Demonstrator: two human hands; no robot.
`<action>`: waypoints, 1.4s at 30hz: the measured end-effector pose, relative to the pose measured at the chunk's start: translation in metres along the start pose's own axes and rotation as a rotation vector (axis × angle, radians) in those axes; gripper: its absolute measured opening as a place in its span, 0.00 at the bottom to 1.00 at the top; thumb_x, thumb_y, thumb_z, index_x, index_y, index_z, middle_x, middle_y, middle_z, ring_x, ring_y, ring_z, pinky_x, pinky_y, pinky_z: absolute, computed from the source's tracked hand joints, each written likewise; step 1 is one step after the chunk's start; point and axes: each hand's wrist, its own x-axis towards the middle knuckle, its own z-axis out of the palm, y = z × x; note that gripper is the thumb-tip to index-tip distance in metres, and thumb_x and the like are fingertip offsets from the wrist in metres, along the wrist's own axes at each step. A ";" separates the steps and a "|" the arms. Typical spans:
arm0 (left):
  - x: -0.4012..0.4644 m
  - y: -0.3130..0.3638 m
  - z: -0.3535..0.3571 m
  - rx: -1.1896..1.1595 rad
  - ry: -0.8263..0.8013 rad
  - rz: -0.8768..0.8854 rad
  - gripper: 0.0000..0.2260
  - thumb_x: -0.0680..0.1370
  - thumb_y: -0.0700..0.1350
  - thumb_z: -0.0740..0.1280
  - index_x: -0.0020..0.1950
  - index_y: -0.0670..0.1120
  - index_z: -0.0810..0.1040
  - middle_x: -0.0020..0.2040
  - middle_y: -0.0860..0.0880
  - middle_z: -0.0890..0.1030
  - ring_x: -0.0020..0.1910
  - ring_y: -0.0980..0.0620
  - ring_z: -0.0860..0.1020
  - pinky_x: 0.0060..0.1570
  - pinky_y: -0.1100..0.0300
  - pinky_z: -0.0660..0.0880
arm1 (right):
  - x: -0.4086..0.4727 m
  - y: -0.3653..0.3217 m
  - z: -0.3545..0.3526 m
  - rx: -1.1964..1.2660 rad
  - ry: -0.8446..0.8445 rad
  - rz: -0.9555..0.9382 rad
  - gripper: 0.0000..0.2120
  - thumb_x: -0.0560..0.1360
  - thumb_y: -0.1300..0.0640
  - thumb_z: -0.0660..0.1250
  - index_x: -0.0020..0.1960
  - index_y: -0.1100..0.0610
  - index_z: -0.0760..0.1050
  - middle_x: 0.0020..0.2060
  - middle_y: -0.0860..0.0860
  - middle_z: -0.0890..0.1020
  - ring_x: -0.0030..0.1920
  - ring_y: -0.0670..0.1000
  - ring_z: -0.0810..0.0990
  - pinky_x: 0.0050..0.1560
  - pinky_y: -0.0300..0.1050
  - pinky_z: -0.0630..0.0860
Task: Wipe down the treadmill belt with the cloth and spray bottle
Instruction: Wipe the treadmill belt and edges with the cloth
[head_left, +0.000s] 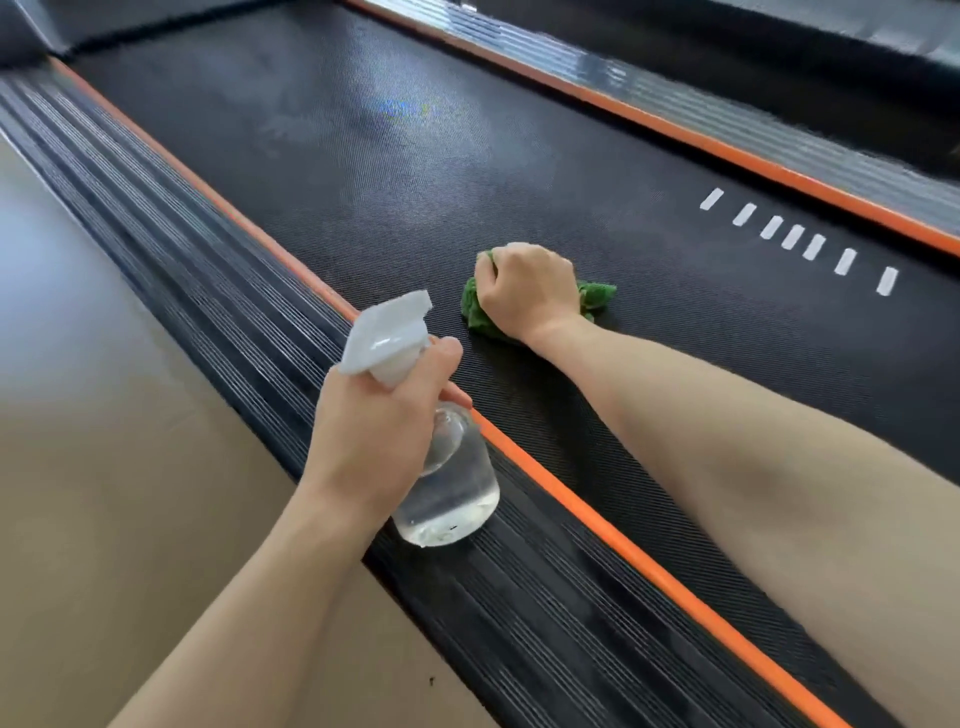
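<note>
The black textured treadmill belt (395, 171) runs diagonally through the view, with wet-looking patches toward its far end. My right hand (530, 288) presses a crumpled green cloth (597, 296) flat on the belt near its left edge. My left hand (374, 431) grips the neck of a clear spray bottle (452, 493) with a white trigger head (387, 332). The bottle is held over the ribbed left side rail, its nozzle pointing up the belt. Clear liquid fills the bottle's lower part.
Orange trim strips (587, 514) border both sides of the belt. A ribbed black side rail (171, 244) lies left, a shiny one (675, 104) right. Several white dashes (800, 241) mark the belt at right. Tan floor (104, 441) lies left of the treadmill.
</note>
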 end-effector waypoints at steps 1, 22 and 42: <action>0.001 0.002 0.004 0.014 0.006 -0.006 0.16 0.81 0.51 0.71 0.34 0.48 0.84 0.35 0.49 0.86 0.33 0.54 0.79 0.42 0.52 0.77 | -0.003 0.002 -0.001 0.019 -0.009 -0.012 0.19 0.80 0.48 0.57 0.39 0.56 0.79 0.38 0.51 0.81 0.40 0.56 0.80 0.40 0.46 0.67; 0.009 0.017 0.005 -0.054 0.149 0.031 0.05 0.81 0.47 0.73 0.53 0.46 0.83 0.41 0.45 0.86 0.35 0.59 0.81 0.40 0.66 0.78 | -0.024 -0.020 0.002 0.039 0.108 -0.010 0.15 0.77 0.51 0.63 0.35 0.57 0.78 0.33 0.52 0.81 0.35 0.59 0.80 0.34 0.48 0.72; 0.027 0.013 -0.003 -0.097 0.136 -0.009 0.07 0.80 0.52 0.73 0.52 0.49 0.84 0.40 0.52 0.87 0.39 0.60 0.82 0.47 0.60 0.77 | -0.119 0.063 -0.069 0.020 -0.124 -0.598 0.17 0.81 0.52 0.58 0.35 0.56 0.73 0.33 0.50 0.75 0.34 0.53 0.73 0.35 0.48 0.69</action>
